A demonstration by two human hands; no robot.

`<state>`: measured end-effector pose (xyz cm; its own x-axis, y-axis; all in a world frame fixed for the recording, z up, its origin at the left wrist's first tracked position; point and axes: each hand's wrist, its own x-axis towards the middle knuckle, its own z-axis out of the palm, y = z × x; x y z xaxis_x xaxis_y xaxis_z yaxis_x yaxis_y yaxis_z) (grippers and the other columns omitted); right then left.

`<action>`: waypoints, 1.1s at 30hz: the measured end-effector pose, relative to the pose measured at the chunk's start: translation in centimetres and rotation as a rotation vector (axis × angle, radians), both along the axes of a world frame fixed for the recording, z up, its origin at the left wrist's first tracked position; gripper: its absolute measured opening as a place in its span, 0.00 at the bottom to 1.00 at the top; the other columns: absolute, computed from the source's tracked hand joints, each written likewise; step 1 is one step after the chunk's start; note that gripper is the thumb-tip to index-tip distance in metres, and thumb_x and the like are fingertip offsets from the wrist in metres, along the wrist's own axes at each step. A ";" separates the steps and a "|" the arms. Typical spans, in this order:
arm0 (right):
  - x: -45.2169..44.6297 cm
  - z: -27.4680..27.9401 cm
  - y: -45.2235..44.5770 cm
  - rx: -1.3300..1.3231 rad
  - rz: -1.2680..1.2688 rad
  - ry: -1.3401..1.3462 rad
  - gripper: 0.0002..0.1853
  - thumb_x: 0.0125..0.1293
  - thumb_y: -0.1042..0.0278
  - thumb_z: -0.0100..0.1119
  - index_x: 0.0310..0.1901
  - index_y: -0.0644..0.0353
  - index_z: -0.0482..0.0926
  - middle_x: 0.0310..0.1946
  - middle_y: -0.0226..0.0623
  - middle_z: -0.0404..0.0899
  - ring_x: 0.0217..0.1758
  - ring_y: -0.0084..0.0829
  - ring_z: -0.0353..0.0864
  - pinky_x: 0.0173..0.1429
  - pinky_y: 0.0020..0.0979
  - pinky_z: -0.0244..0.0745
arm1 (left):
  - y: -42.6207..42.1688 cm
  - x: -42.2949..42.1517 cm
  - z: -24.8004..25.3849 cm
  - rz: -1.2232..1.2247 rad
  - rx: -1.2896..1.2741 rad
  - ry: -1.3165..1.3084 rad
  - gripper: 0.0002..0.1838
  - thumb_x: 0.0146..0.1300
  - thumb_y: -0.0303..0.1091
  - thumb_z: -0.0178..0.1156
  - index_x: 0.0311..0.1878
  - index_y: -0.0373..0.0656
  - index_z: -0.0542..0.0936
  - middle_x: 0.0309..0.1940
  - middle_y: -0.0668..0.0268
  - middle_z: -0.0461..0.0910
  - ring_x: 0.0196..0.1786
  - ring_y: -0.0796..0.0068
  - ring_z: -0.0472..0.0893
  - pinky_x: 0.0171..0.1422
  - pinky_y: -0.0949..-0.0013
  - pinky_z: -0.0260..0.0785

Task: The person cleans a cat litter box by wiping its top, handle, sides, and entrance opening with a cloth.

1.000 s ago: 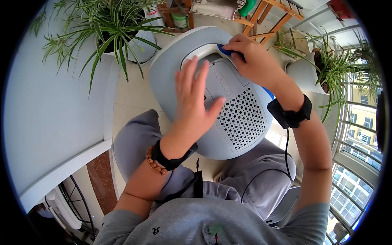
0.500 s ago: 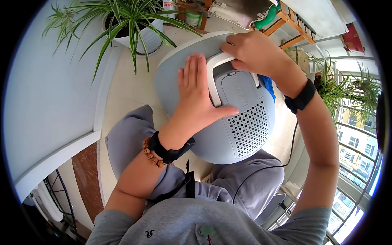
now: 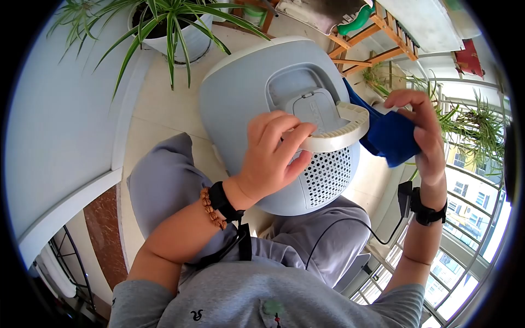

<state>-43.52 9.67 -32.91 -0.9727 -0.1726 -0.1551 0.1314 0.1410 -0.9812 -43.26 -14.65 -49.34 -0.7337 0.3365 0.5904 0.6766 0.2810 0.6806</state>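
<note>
A rounded grey-blue plastic box, perhaps a hooded litter box, stands on the floor between my knees. Its cream carry handle is swung up toward me, showing a ribbed underside. The curled fingers of my left hand are at the handle's left end, thumb below. On the right, my right hand grips a bunched blue cloth beside the box. Part of that cloth stretches back along the box's right side. A small hatch and a vent panel of round holes are on the box top.
A spider plant in a white pot stands at the back left. Wooden racks and more plants are at the right, by the railed window. A black cable runs across my right leg to the right wrist.
The handle has swung from its recess toward me. My left hand has gone from lying flat on the box to curling at the handle. My right hand has left the handle and taken the blue cloth.
</note>
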 end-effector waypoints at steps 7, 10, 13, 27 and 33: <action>-3.0 -3.1 -0.9 0.546 0.236 0.113 0.05 0.66 0.79 0.60 0.43 0.65 0.81 0.40 0.35 0.81 0.45 0.27 0.80 0.54 0.27 0.72 | 0.3 -0.1 -1.1 0.012 0.096 0.095 0.23 0.52 0.26 0.70 0.55 0.45 0.80 0.48 0.64 0.76 0.53 0.58 0.75 0.59 0.56 0.65; -5.9 -5.0 1.1 0.497 0.365 -0.100 0.05 0.66 0.78 0.63 0.42 0.66 0.81 0.42 0.33 0.79 0.48 0.26 0.78 0.57 0.28 0.71 | 0.0 -0.3 -1.0 0.021 0.080 0.102 0.22 0.52 0.26 0.71 0.53 0.45 0.80 0.48 0.64 0.77 0.52 0.57 0.75 0.59 0.56 0.66; -7.6 -7.9 0.8 0.425 0.314 -0.259 0.06 0.66 0.75 0.64 0.42 0.65 0.81 0.42 0.32 0.79 0.48 0.24 0.78 0.57 0.27 0.71 | 0.0 -0.4 -1.0 0.021 0.081 0.091 0.23 0.50 0.26 0.72 0.52 0.47 0.81 0.47 0.65 0.77 0.53 0.58 0.75 0.59 0.56 0.65; -4.7 -3.5 0.2 0.580 0.325 -0.193 0.13 0.62 0.76 0.49 0.41 0.68 0.84 0.50 0.38 0.80 0.53 0.31 0.78 0.57 0.30 0.71 | -0.1 -0.7 -1.3 -0.021 0.116 0.006 0.26 0.44 0.24 0.74 0.51 0.54 0.84 0.42 0.71 0.74 0.53 0.62 0.74 0.60 0.57 0.64; -8.5 -1.1 1.6 0.372 0.410 -0.076 0.14 0.56 0.82 0.52 0.42 0.68 0.83 0.46 0.38 0.83 0.52 0.30 0.82 0.60 0.30 0.74 | 0.3 -0.7 -1.7 -0.020 0.159 0.039 0.28 0.41 0.23 0.74 0.51 0.52 0.84 0.42 0.70 0.74 0.52 0.62 0.74 0.58 0.57 0.65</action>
<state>-51.98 11.24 -34.04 -0.8212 -0.4543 -0.3453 0.0617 0.5309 -0.8452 -43.94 -14.39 -51.09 -0.7032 0.2507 0.6653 0.7077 0.1580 0.6886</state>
